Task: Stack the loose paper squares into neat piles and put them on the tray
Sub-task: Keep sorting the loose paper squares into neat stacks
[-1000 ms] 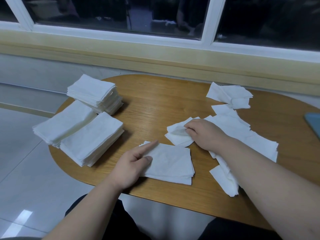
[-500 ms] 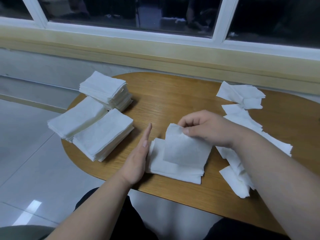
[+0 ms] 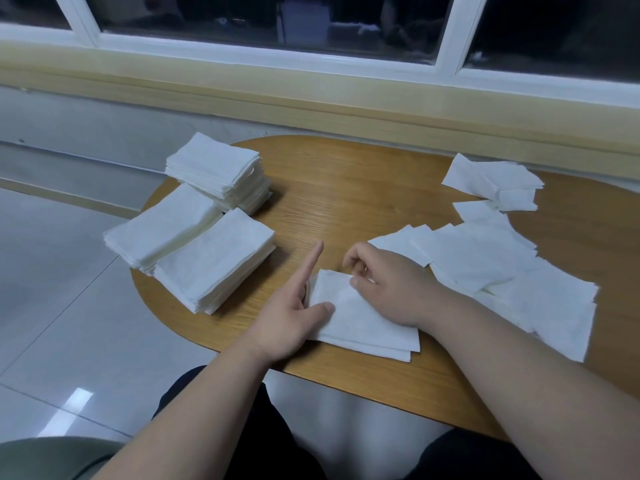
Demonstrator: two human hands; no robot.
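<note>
A small pile of white paper squares (image 3: 367, 327) lies near the front edge of the wooden table (image 3: 346, 202). My left hand (image 3: 291, 313) stands against the pile's left side with fingers straight and its thumb on top. My right hand (image 3: 391, 285) rests on the pile's far end, thumb on the top sheet and fingers loosely curled past its edge. Loose paper squares (image 3: 491, 265) lie scattered to the right, partly under my right forearm. Three neat stacks (image 3: 214, 258) stand at the table's left end. No tray is in view.
More loose squares (image 3: 495, 181) lie at the back right. Behind the table run a wall ledge and a window frame (image 3: 311, 64). Tiled floor (image 3: 52, 289) lies to the left. The left stacks overhang the table's edge.
My right hand has laid the sheet that it was lifting flat on the small pile. My left hand stays against the pile's left side, its thumb now on top.
</note>
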